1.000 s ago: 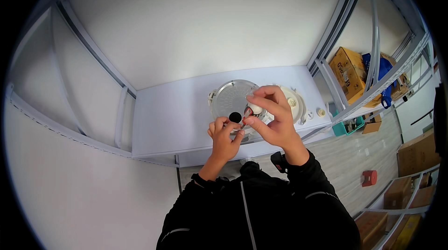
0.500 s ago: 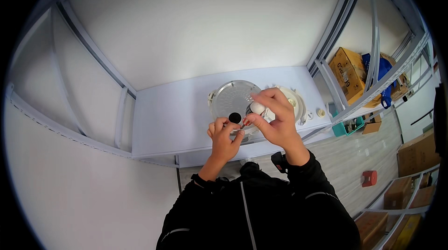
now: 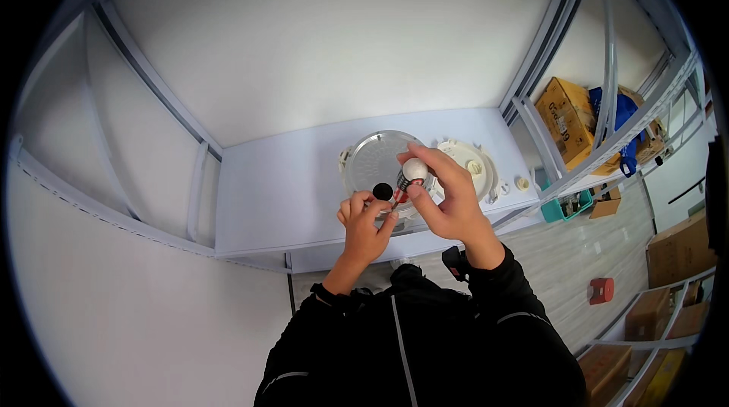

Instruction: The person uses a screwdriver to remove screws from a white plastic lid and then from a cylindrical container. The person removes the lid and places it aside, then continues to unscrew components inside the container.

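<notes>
My right hand [image 3: 452, 198] has its thumb and fingers around the handle of a screwdriver [image 3: 406, 185], red and black with a rounded white end. The screwdriver slants down toward my left hand [image 3: 364, 228], whose thumb and fingers are pinched close by its tip. Whatever lies between those left fingers is too small to make out. Both hands are over the near edge of a round silver metal part [image 3: 373, 156] with a raised rim. A black round piece [image 3: 382, 191] shows just beyond the left fingers.
Right of the metal part lies a cream-white round plastic part [image 3: 480, 160], with small pieces [image 3: 522, 183] beside it on the white shelf [image 3: 281, 194]. Metal posts frame the shelf. Further right are a yellow carton [image 3: 566, 122], a teal bin [image 3: 566, 208] and a red stool [image 3: 601, 291].
My right fingers, spread around the white end before, have shifted left and closed in on the handle, which shows more now. My left hand keeps its place.
</notes>
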### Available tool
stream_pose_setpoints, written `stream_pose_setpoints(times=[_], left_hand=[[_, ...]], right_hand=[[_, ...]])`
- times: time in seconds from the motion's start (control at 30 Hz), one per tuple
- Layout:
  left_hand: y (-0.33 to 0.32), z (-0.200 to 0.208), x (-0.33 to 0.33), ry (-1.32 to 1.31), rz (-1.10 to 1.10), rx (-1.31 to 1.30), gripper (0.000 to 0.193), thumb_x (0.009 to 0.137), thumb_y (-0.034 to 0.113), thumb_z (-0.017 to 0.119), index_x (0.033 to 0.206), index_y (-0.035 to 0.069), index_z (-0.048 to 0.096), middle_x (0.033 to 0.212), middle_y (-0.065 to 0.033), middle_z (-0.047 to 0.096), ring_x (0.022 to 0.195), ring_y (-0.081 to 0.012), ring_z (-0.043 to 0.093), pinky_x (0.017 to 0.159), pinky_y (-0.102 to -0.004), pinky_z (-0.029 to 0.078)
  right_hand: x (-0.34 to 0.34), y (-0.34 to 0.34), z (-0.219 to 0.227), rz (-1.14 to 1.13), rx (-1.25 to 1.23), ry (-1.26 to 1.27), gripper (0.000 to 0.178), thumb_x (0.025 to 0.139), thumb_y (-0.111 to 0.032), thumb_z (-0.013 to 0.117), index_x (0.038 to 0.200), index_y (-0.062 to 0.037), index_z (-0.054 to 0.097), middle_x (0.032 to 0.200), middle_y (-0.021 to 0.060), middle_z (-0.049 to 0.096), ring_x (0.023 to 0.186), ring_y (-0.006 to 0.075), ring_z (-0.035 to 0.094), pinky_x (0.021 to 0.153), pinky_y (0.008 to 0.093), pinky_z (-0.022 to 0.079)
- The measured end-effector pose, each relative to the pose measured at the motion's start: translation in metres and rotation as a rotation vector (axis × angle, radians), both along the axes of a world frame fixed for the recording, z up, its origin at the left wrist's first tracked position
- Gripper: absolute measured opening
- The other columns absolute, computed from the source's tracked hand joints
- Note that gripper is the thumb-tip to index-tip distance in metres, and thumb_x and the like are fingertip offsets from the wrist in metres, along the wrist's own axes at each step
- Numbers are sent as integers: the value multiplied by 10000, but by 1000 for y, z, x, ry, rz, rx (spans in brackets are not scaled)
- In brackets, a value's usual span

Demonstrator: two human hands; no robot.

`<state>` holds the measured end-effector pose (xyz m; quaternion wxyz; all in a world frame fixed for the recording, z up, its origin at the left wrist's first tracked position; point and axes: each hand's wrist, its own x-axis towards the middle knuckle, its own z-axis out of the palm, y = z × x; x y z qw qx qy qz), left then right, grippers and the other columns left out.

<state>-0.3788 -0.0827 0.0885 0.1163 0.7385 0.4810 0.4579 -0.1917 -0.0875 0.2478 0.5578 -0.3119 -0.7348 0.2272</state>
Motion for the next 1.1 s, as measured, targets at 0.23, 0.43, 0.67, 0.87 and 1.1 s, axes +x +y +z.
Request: stream_pose_setpoints(times=[0.23,0.43,0.67,0.87,1.1], left_hand=[[0,0,1,-5,-2,-5,177,884,245,850,1022,175,764,1201,-19,580,1150,-267,478,998,-433,313],[-1,1,0,-5,-3,-4,180,886,245,849,1026,174,762,1201,-24,579,1150,-270,480,1004,-436,317],[0,-2,1,-25,-3,-35,168,891,276,848,1027,204,781,1192,-12,569,1158,-276,464,1029,-466,307],[1,-1,2,-30,1,-29,153,894,278,843,1013,204,782,1184,-11,570,1158,-273,461,1020,-462,305],[1,-2,2,-23,-3,-25,168,887,278,848,1026,207,789,1183,-12,571,1155,-270,460,1018,-459,304]], right_hand=[[7,4,-7,-88,36,-127,509,961,-55,766,1454,-2,653,1343,183,688,1175,282,694,1001,386,557],[2,6,-8,-45,29,36,520,910,-44,820,1415,-34,695,1248,139,689,1061,283,700,957,363,560],[5,6,-10,-116,22,-115,567,955,-78,793,1494,-14,627,1288,158,682,1144,273,681,1014,380,546],[-3,8,-6,-58,87,21,525,913,-50,818,1422,-39,694,1228,139,683,1070,282,687,964,354,549],[-1,11,-17,-69,34,-5,533,919,-80,806,1428,-18,661,1267,152,680,1094,311,690,986,406,550]])
